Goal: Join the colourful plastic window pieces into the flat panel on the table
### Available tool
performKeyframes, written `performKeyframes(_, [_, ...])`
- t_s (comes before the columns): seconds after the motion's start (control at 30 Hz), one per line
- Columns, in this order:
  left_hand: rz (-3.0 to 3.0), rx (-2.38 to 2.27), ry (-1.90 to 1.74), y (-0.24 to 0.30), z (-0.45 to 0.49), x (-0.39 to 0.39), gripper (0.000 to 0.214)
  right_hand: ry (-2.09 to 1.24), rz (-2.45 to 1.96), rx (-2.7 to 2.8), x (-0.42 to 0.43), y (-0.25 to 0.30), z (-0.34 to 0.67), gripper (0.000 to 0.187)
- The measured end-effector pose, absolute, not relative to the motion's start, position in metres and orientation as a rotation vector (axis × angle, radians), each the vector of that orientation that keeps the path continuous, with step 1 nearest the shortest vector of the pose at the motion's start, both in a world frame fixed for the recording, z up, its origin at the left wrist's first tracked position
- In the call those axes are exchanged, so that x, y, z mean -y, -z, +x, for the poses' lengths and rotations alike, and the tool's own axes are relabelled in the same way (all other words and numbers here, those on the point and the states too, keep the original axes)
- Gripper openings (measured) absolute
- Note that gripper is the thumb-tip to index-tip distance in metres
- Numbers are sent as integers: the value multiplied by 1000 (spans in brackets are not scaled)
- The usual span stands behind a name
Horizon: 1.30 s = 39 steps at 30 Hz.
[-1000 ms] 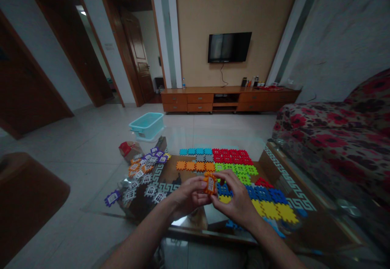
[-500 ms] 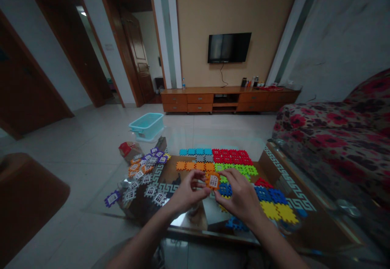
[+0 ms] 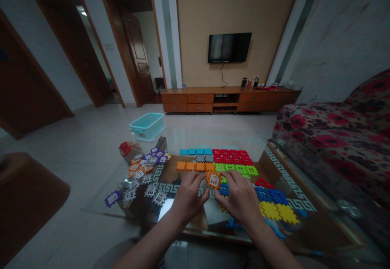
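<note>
Lowered since the last check: my left grip [image 3: 189,198] and right grip [image 3: 239,196] have come down together, and the orange window tile [image 3: 214,181] now sits between them, lower than before. Both grips are curled downward, fingers converging on the tile; whether they pinch it, I cannot tell. Directly ahead of the tile lies a row of orange tiles [image 3: 195,166]. Blue tiles [image 3: 224,189] sit just beside my right grip. Left of my left grip, a heap of purple-and-white window tiles [image 3: 143,175] rests on the glass tabletop [image 3: 183,232].

The hands [image 3: 240,196] have lowered the orange window tile [image 3: 214,180]
</note>
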<state>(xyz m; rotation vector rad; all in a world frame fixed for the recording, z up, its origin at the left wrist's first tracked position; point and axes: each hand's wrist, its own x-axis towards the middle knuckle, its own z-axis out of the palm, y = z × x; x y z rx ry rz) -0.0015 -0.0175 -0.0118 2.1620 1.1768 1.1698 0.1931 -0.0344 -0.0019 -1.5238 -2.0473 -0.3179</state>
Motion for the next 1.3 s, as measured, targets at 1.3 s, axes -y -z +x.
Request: performKeyframes(1.3, [2259, -1080, -1049, 5, -4, 11, 24, 243, -1472, 2015, 34, 6, 192, 37])
